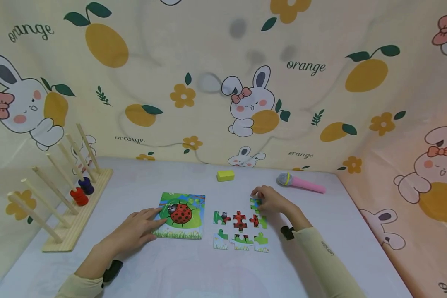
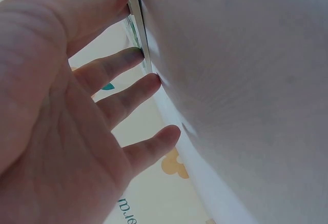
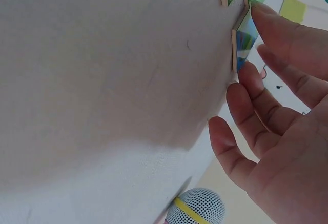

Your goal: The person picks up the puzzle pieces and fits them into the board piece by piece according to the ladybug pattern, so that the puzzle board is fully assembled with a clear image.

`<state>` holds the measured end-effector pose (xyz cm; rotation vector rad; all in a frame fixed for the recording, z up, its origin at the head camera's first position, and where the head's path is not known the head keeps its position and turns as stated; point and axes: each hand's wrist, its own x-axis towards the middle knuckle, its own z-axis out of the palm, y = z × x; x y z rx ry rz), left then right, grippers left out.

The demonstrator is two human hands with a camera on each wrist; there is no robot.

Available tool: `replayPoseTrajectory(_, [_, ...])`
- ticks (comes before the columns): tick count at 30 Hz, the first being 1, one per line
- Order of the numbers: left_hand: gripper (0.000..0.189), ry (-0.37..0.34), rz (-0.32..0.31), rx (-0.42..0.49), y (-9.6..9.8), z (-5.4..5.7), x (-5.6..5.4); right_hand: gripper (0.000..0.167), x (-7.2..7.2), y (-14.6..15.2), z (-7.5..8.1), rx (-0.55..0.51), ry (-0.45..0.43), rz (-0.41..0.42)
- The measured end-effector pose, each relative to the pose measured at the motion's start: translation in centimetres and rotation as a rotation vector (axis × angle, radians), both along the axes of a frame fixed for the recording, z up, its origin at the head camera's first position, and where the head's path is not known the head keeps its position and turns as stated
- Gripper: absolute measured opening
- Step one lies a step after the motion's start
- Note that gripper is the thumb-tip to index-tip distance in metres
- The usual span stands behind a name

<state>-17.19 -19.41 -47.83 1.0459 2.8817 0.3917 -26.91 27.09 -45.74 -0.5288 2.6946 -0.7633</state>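
A square ladybug picture board [image 1: 186,215] lies on the table. My left hand [image 1: 135,227] rests at its left edge, fingers spread; in the left wrist view the thumb and fingertips touch the edge of the board [image 2: 139,26]. To the right, loose jigsaw pieces lie slightly apart in rows, among them a red centre piece [image 1: 240,221] and a ladybug-head piece [image 1: 221,217]. My right hand [image 1: 270,200] is over the top right corner piece [image 1: 254,203]. In the right wrist view, the thumb and fingers of my right hand [image 3: 277,101] pinch that green-and-blue puzzle piece [image 3: 246,37] at its ends.
A wooden peg rack [image 1: 65,223] with red rings [image 1: 79,197] and dark blue rings [image 1: 86,186] stands at the left. Behind the pieces sits a yellow block [image 1: 225,176]. A pink toy microphone [image 1: 305,183] lies at the back right. A patterned cloth [image 1: 193,54] hangs behind the table.
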Motion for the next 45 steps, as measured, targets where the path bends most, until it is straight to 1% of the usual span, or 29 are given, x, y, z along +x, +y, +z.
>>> replayPoseTrajectory(6, [0.049, -0.012, 0.007, 0.002, 0.0, 0.0, 0.0, 0.046, 0.1, -0.1, 0.2, 0.006, 0.003, -0.002])
replayPoseTrajectory(8, [0.049, -0.014, 0.009, 0.001, 0.0, 0.1, 0.0, 0.044, 0.1, 0.0, 0.2, 0.005, 0.001, -0.011])
replayPoseTrajectory(14, [0.05, -0.014, 0.014, -0.001, 0.0, 0.2, 0.0, 0.035, -0.1, 0.3, 0.0, -0.012, 0.029, -0.009])
replayPoseTrajectory(17, [0.05, -0.01, 0.01, -0.001, -0.1, 0.2, 0.0, 0.029, -0.4, 0.4, -0.2, -0.047, 0.04, -0.002])
replayPoseTrajectory(24, [0.049, 0.001, 0.001, -0.002, -0.1, 0.2, 0.0, 0.019, -1.1, 0.2, 0.2, -0.177, 0.007, 0.056])
replayPoseTrajectory(29, [0.049, 0.01, -0.004, 0.0, -0.2, 0.1, 0.0, 0.02, -1.6, -2.1, 0.7, -0.276, -0.007, 0.049])
replayPoseTrajectory(34, [0.049, 0.014, -0.008, 0.008, -0.3, -0.1, 0.0, 0.019, -2.1, -5.4, 0.4, -0.357, -0.018, 0.083])
replayPoseTrajectory(38, [0.049, 0.019, -0.011, 0.009, -0.3, -0.2, 0.0, 0.018, -2.4, -8.0, 0.0, -0.37, -0.023, 0.107])
replayPoseTrajectory(45, [0.049, 0.02, -0.009, 0.009, -0.2, -0.1, 0.1, 0.018, -2.4, -11.7, 0.3, -0.351, -0.056, 0.14])
